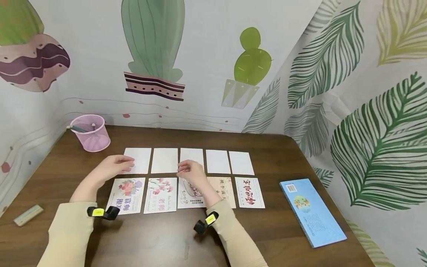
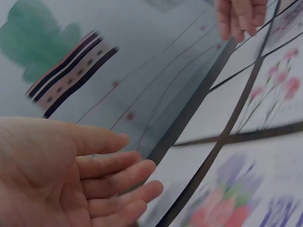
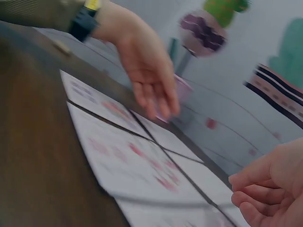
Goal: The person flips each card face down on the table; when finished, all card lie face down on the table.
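Two rows of cards lie on the brown table (image 1: 143, 237), blank white ones behind and printed ones in front. Over the left edge of the leftmost white card (image 1: 140, 159) hovers my left hand (image 1: 115, 167), its fingers loosely extended and holding nothing. My right hand (image 1: 195, 173) is above the middle column, between a white card (image 1: 193, 152) and a card with dark script (image 1: 186, 200); its relaxed fingers appear empty in the right wrist view. The flower-bouquet card (image 1: 125, 196), carnation card (image 1: 161, 194), beige card (image 1: 225, 185) and red-lettered card (image 1: 250, 193) make up the rest of the front row.
A pink mesh pen holder (image 1: 91, 135) with pens stands at the back left. At the left edge lies a small pale green block (image 1: 28, 215). A blue book (image 1: 313, 213) rests on the right side. The patterned wall (image 1: 207, 100) rises behind the table.
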{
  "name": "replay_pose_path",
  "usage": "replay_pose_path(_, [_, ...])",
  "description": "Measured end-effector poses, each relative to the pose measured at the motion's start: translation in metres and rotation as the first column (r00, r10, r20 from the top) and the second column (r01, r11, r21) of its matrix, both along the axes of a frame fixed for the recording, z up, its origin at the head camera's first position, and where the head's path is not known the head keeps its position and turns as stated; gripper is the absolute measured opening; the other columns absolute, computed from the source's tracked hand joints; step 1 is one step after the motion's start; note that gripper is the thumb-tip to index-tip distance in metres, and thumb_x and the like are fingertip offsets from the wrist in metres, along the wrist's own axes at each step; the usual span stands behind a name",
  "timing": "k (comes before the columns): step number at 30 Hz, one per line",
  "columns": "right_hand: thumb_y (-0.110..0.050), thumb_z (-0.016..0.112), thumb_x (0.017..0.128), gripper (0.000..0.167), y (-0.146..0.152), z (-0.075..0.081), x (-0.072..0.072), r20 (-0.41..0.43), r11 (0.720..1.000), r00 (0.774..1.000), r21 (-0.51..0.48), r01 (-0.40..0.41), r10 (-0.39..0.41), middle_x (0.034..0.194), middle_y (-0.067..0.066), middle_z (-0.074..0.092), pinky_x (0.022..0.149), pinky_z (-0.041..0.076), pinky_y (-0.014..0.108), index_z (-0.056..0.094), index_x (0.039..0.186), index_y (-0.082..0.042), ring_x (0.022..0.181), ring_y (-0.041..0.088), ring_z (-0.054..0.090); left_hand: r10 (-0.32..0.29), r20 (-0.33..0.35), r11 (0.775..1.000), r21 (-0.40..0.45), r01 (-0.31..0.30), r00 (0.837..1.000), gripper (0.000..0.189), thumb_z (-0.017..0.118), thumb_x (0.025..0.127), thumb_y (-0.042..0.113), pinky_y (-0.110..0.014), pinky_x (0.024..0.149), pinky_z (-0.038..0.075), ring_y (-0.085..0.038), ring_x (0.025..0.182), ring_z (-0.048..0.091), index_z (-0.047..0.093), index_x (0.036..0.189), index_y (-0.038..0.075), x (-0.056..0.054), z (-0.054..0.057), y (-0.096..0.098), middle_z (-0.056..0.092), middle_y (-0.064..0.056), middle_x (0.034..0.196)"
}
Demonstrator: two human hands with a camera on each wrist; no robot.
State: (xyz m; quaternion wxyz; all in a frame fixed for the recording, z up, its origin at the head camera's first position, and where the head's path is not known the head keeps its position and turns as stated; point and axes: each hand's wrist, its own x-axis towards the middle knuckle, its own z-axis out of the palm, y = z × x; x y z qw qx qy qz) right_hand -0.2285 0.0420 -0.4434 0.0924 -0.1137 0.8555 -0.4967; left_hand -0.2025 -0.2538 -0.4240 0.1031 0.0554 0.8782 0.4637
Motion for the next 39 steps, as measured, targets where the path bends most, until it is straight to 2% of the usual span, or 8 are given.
replay_pose_path(3, [-0.004, 0.073, 0.084, 0.028, -0.025, 0.000, 0.011, 0.002, 0.997, 0.997, 0.012, -0.077, 0.077, 0.094, 0.007, 0.072, 0.071, 0.053, 0.017, 0.067, 0.111, -0.001, 0.079, 0.008, 0.065, 0.028, 0.037, 0.999, -0.027, -0.027, 0.999, 0.052, 0.051, 0.101, 0.024, -0.038, 0.086, 0.057, -0.040, 0.107, 0.065, 0.046, 0.131, -0.018, 0.008, 0.000, -0.016, 0.058, -0.036, 0.124])
replay_pose_path(6, [-0.002, 0.074, 0.082, 0.028, -0.045, 0.003, 0.020, 0.013, 0.994, 0.994, 0.002, -0.112, 0.112, 0.093, 0.007, 0.072, 0.069, 0.052, 0.015, 0.068, 0.110, 0.000, 0.076, 0.004, 0.062, 0.034, 0.083, 0.998, -0.047, -0.030, 0.996, 0.054, 0.048, 0.102, 0.025, -0.028, 0.081, 0.056, -0.037, 0.107, 0.064, 0.043, 0.133, -0.019, 0.013, 0.000, -0.026, 0.057, -0.037, 0.125])
replay_pose_path(12, [-0.002, 0.076, 0.080, 0.027, -0.071, 0.005, 0.030, -0.034, 0.991, 0.991, 0.032, -0.126, 0.127, 0.093, 0.005, 0.072, 0.069, 0.050, 0.013, 0.069, 0.106, -0.003, 0.075, 0.002, 0.060, 0.011, 0.162, 0.999, -0.047, -0.004, 0.987, 0.055, 0.043, 0.105, 0.025, -0.039, 0.088, 0.057, -0.041, 0.112, 0.062, 0.039, 0.134, -0.022, 0.020, 0.005, -0.038, 0.049, -0.040, 0.132])
replay_pose_path(17, [-0.003, 0.077, 0.079, 0.033, -0.080, 0.008, 0.036, -0.073, 0.984, 0.985, 0.094, -0.150, 0.157, 0.102, 0.005, 0.073, 0.077, 0.050, 0.012, 0.069, 0.110, -0.005, 0.087, 0.009, 0.065, 0.012, 0.174, 0.998, -0.060, -0.002, 0.985, 0.055, 0.042, 0.105, 0.026, -0.043, 0.091, 0.056, -0.042, 0.114, 0.061, 0.041, 0.134, -0.021, 0.026, 0.008, -0.042, 0.048, -0.039, 0.134])
replay_pose_path(24, [-0.007, 0.081, 0.077, 0.041, -0.084, 0.011, 0.041, -0.101, 0.970, 0.982, 0.204, -0.134, 0.158, 0.109, 0.001, 0.072, 0.084, 0.050, 0.015, 0.069, 0.116, -0.009, 0.098, 0.011, 0.065, -0.038, 0.120, 0.994, -0.101, 0.050, 0.992, 0.059, 0.054, 0.100, 0.029, -0.042, 0.089, 0.055, -0.041, 0.115, 0.060, 0.042, 0.136, -0.017, 0.030, 0.003, -0.038, 0.054, -0.035, 0.132])
replay_pose_path(30, [-0.008, 0.081, 0.078, 0.039, -0.087, 0.011, 0.042, -0.067, 0.970, 0.984, 0.192, -0.151, 0.166, 0.109, 0.000, 0.072, 0.083, 0.049, 0.014, 0.069, 0.115, -0.010, 0.095, 0.008, 0.064, -0.085, 0.026, 0.988, -0.125, 0.088, 0.996, 0.066, 0.075, 0.085, 0.020, -0.041, 0.086, 0.056, -0.041, 0.109, 0.062, 0.047, 0.132, -0.017, 0.032, -0.002, -0.038, 0.058, -0.034, 0.127])
replay_pose_path(35, [-0.008, 0.081, 0.078, 0.039, -0.089, 0.009, 0.044, -0.075, 0.970, 0.984, 0.191, -0.147, 0.164, 0.109, 0.001, 0.073, 0.082, 0.050, 0.014, 0.069, 0.115, -0.009, 0.093, 0.008, 0.063, -0.078, -0.017, 0.985, -0.153, 0.075, 0.997, 0.070, 0.083, 0.076, 0.018, -0.038, 0.083, 0.057, -0.039, 0.104, 0.064, 0.051, 0.130, -0.014, 0.032, -0.008, -0.042, 0.061, -0.030, 0.124])
replay_pose_path(39, [-0.009, 0.081, 0.077, 0.041, -0.093, 0.006, 0.045, -0.092, 0.961, 0.980, 0.230, -0.154, 0.179, 0.112, -0.001, 0.072, 0.086, 0.049, 0.015, 0.069, 0.116, -0.010, 0.097, 0.008, 0.063, -0.058, -0.052, 0.986, -0.159, 0.049, 0.997, 0.071, 0.087, 0.071, 0.019, -0.027, 0.077, 0.055, -0.034, 0.100, 0.065, 0.056, 0.127, -0.010, 0.033, -0.014, -0.046, 0.066, -0.026, 0.119])
